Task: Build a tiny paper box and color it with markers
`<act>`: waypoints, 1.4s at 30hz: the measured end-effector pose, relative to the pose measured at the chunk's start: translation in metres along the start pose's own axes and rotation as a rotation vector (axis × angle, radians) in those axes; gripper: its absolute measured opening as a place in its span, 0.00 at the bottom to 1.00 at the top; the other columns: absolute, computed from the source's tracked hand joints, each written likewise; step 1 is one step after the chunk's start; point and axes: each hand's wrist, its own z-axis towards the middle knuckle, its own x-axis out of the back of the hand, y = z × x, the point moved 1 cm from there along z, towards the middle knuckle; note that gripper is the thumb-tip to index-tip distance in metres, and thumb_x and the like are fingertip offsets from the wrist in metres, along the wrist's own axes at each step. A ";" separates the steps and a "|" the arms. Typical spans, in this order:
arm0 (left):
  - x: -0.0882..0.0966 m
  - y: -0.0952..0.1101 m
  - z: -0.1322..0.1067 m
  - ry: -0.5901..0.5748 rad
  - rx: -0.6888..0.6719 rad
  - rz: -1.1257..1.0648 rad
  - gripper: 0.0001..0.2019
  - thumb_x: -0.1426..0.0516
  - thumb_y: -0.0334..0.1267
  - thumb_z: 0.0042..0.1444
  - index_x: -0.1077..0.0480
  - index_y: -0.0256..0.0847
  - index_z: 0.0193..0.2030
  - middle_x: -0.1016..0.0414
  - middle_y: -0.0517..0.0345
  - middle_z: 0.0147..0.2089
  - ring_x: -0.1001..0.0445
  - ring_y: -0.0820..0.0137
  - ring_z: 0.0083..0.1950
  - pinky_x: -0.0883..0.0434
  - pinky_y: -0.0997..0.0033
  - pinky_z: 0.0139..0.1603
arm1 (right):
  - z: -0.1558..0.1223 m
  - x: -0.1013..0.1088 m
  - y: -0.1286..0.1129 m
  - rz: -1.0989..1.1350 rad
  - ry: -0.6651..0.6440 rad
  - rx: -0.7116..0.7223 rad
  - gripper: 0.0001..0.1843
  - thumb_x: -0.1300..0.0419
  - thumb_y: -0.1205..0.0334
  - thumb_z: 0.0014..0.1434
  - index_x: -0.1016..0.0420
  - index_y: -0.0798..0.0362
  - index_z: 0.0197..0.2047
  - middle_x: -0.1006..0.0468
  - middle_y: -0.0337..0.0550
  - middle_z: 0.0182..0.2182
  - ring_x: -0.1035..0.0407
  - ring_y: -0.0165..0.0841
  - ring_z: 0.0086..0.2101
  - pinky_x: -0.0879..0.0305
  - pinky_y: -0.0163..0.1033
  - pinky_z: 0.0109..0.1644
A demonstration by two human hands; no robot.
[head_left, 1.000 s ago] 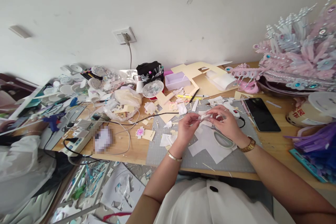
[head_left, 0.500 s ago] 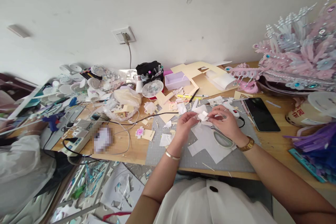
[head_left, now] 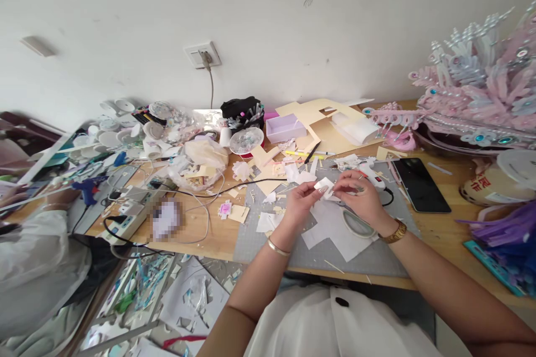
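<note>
A small folded piece of white paper [head_left: 324,184] is held up over the grey cutting mat [head_left: 293,254]. My left hand [head_left: 302,201] pinches it from the left between thumb and fingers. From the right, my right hand [head_left: 360,198] has its closed fingertips on the paper's other side. Below my hands lies a larger cut sheet of white paper [head_left: 321,230]. A pale loop handle [head_left: 350,228], like that of scissors, rests on this sheet under my right wrist. The rest of that tool is hidden by my right hand.
A black phone [head_left: 422,185] and a drink cup [head_left: 481,185] stand right. Behind are a lilac box [head_left: 286,129] and cream card [head_left: 307,111]. Left are a power strip [head_left: 129,223], cables and a blue glue gun [head_left: 87,189] beside another person's hand [head_left: 62,194].
The white paper has turned and tilted between my fingertips. My right fingers have drawn in closer around its right side. The view has shifted slightly.
</note>
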 end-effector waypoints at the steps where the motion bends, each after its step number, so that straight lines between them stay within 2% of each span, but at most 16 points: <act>1: -0.001 -0.001 0.000 0.004 0.041 -0.068 0.20 0.29 0.52 0.41 0.21 0.39 0.34 0.26 0.61 0.29 0.35 0.75 0.29 0.36 0.71 0.35 | 0.000 0.000 -0.002 -0.007 -0.018 -0.001 0.06 0.33 0.56 0.53 0.19 0.46 0.27 0.25 0.44 0.35 0.28 0.37 0.36 0.27 0.40 0.33; 3: -0.002 0.000 0.000 0.061 0.070 -0.152 0.20 0.27 0.51 0.39 0.23 0.39 0.32 0.26 0.62 0.28 0.34 0.76 0.29 0.37 0.73 0.34 | 0.000 0.003 -0.006 -0.020 -0.038 -0.013 0.04 0.33 0.56 0.54 0.18 0.46 0.32 0.25 0.44 0.38 0.28 0.34 0.33 0.27 0.39 0.32; 6: 0.002 0.005 0.002 0.176 0.048 -0.182 0.21 0.27 0.51 0.37 0.24 0.39 0.32 0.24 0.61 0.29 0.31 0.75 0.31 0.37 0.74 0.36 | 0.001 0.013 -0.009 -0.006 -0.008 -0.062 0.13 0.34 0.54 0.55 0.19 0.46 0.44 0.23 0.45 0.41 0.32 0.29 0.27 0.30 0.37 0.28; 8: 0.004 0.009 0.002 0.230 0.020 -0.170 0.21 0.27 0.52 0.37 0.24 0.39 0.31 0.24 0.62 0.28 0.31 0.76 0.31 0.37 0.74 0.37 | 0.003 0.020 -0.009 0.003 0.015 -0.103 0.18 0.35 0.51 0.56 0.20 0.48 0.48 0.22 0.43 0.36 0.33 0.29 0.24 0.31 0.37 0.27; 10: 0.004 0.012 0.002 0.242 -0.009 -0.173 0.21 0.27 0.52 0.37 0.25 0.38 0.31 0.24 0.61 0.28 0.30 0.75 0.31 0.36 0.73 0.38 | 0.007 0.027 -0.010 -0.033 0.019 -0.123 0.20 0.35 0.47 0.56 0.21 0.49 0.48 0.22 0.42 0.31 0.32 0.31 0.25 0.30 0.38 0.29; 12: 0.003 0.013 0.002 0.218 -0.028 -0.186 0.21 0.27 0.50 0.36 0.24 0.38 0.31 0.22 0.60 0.30 0.29 0.75 0.32 0.34 0.72 0.39 | 0.012 0.039 -0.010 -0.100 0.030 -0.102 0.22 0.34 0.46 0.54 0.22 0.48 0.49 0.20 0.44 0.36 0.28 0.34 0.28 0.28 0.41 0.32; 13: 0.003 0.013 0.001 0.203 -0.033 -0.188 0.21 0.26 0.49 0.36 0.23 0.38 0.31 0.22 0.60 0.30 0.29 0.75 0.32 0.34 0.72 0.39 | 0.016 0.047 -0.010 -0.138 0.051 -0.075 0.23 0.34 0.47 0.54 0.23 0.48 0.50 0.20 0.47 0.42 0.26 0.35 0.30 0.26 0.42 0.35; 15: 0.001 0.011 0.001 0.181 -0.038 -0.180 0.20 0.26 0.48 0.34 0.23 0.38 0.31 0.21 0.59 0.30 0.28 0.74 0.32 0.33 0.73 0.38 | 0.022 0.066 -0.008 -0.235 0.149 -0.038 0.24 0.35 0.48 0.54 0.24 0.49 0.52 0.23 0.52 0.51 0.24 0.41 0.41 0.25 0.45 0.40; 17: -0.001 0.010 0.001 0.157 -0.031 -0.173 0.20 0.25 0.48 0.34 0.23 0.38 0.31 0.21 0.60 0.29 0.27 0.74 0.31 0.31 0.72 0.37 | 0.026 0.086 -0.002 -0.460 0.230 -0.075 0.20 0.38 0.48 0.56 0.23 0.50 0.47 0.20 0.54 0.47 0.24 0.45 0.42 0.26 0.49 0.42; 20: -0.002 0.010 0.002 0.122 0.001 -0.191 0.22 0.26 0.49 0.32 0.23 0.38 0.31 0.21 0.59 0.30 0.25 0.72 0.32 0.27 0.69 0.38 | 0.028 0.099 0.011 -0.804 0.000 -0.284 0.16 0.37 0.47 0.55 0.23 0.52 0.38 0.18 0.53 0.35 0.23 0.48 0.37 0.29 0.48 0.40; 23: 0.003 0.018 0.005 0.126 -0.015 -0.175 0.22 0.25 0.48 0.32 0.22 0.38 0.32 0.21 0.60 0.29 0.26 0.73 0.30 0.26 0.70 0.36 | 0.027 0.091 0.018 -0.989 -0.140 -0.362 0.22 0.38 0.44 0.56 0.24 0.56 0.41 0.17 0.58 0.38 0.22 0.51 0.41 0.30 0.47 0.41; 27: 0.023 0.042 0.015 0.200 -0.140 -0.140 0.19 0.26 0.44 0.36 0.22 0.38 0.34 0.22 0.62 0.29 0.27 0.77 0.29 0.30 0.77 0.34 | 0.029 0.068 0.016 -1.069 -0.207 -0.436 0.29 0.39 0.39 0.57 0.26 0.58 0.46 0.18 0.63 0.43 0.22 0.52 0.44 0.31 0.46 0.41; 30: 0.037 0.056 0.021 0.172 -0.102 -0.154 0.21 0.26 0.44 0.36 0.25 0.38 0.35 0.20 0.60 0.32 0.23 0.75 0.33 0.28 0.76 0.36 | 0.032 0.059 0.015 -1.093 -0.224 -0.496 0.33 0.40 0.36 0.57 0.27 0.59 0.49 0.19 0.66 0.43 0.22 0.54 0.44 0.31 0.47 0.40; 34: 0.035 0.050 0.026 0.048 0.014 -0.196 0.26 0.25 0.46 0.35 0.29 0.38 0.37 0.19 0.55 0.39 0.18 0.63 0.41 0.22 0.64 0.43 | 0.035 0.062 0.016 -1.060 -0.186 -0.549 0.34 0.40 0.35 0.55 0.26 0.58 0.50 0.18 0.64 0.44 0.23 0.56 0.45 0.31 0.47 0.39; 37: 0.026 0.034 0.029 0.006 0.082 -0.154 0.26 0.26 0.48 0.37 0.27 0.37 0.40 0.19 0.52 0.37 0.18 0.64 0.38 0.24 0.66 0.39 | 0.034 0.071 0.017 -0.955 -0.109 -0.560 0.29 0.40 0.36 0.53 0.24 0.55 0.42 0.17 0.62 0.40 0.22 0.55 0.43 0.32 0.46 0.39; 42: 0.020 0.019 0.033 0.046 0.067 -0.131 0.24 0.26 0.49 0.32 0.23 0.37 0.35 0.19 0.55 0.33 0.21 0.69 0.33 0.30 0.72 0.34 | 0.027 0.078 0.014 -0.641 0.130 -0.461 0.20 0.40 0.40 0.47 0.29 0.49 0.31 0.19 0.49 0.28 0.24 0.45 0.32 0.33 0.43 0.35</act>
